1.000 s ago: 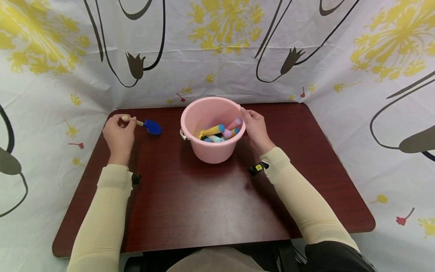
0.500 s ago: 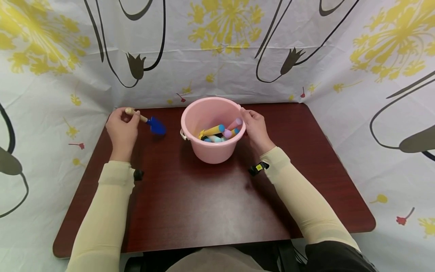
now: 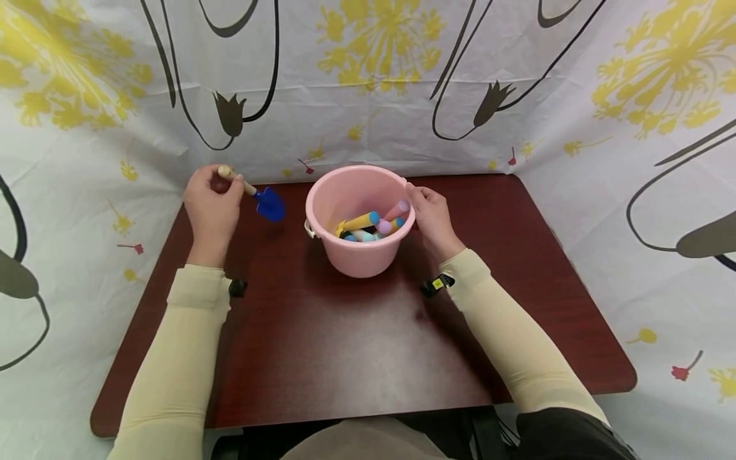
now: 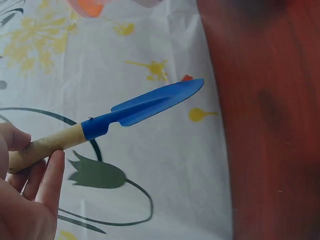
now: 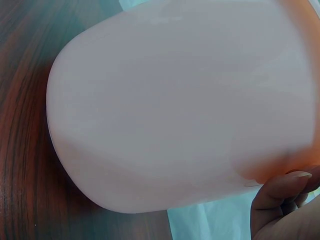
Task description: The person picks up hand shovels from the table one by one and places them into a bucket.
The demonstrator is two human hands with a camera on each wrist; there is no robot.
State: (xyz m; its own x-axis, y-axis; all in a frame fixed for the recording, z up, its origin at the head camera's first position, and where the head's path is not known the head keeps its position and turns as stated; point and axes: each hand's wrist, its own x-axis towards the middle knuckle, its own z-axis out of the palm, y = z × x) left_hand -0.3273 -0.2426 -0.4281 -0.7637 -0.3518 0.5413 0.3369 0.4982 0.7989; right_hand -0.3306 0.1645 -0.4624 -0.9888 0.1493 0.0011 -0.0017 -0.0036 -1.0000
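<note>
My left hand [image 3: 213, 207] pinches the wooden handle of a small garden trowel [image 3: 269, 203] with a blue blade, held above the table's back left part. In the left wrist view the trowel [image 4: 155, 102] points toward the table side, its handle between thumb and fingers. A pink bucket [image 3: 359, 255] stands upright near the back middle. Inside it lie several foam-like sticks [image 3: 362, 221] in yellow, blue, pink and mint. My right hand [image 3: 432, 216] grips the bucket's rim on the right side. The bucket's wall [image 5: 165, 110] fills most of the right wrist view.
The dark red-brown table [image 3: 322, 345] has rounded front corners. A white cloth [image 3: 368, 128] with yellow and grey flower prints hangs behind it and along both sides. A white handle joint [image 3: 310, 228] sits on the bucket's left side.
My left hand has moved up and slightly right with the trowel, whose blade now tilts more downward. The right hand and the bucket have stayed in place.
</note>
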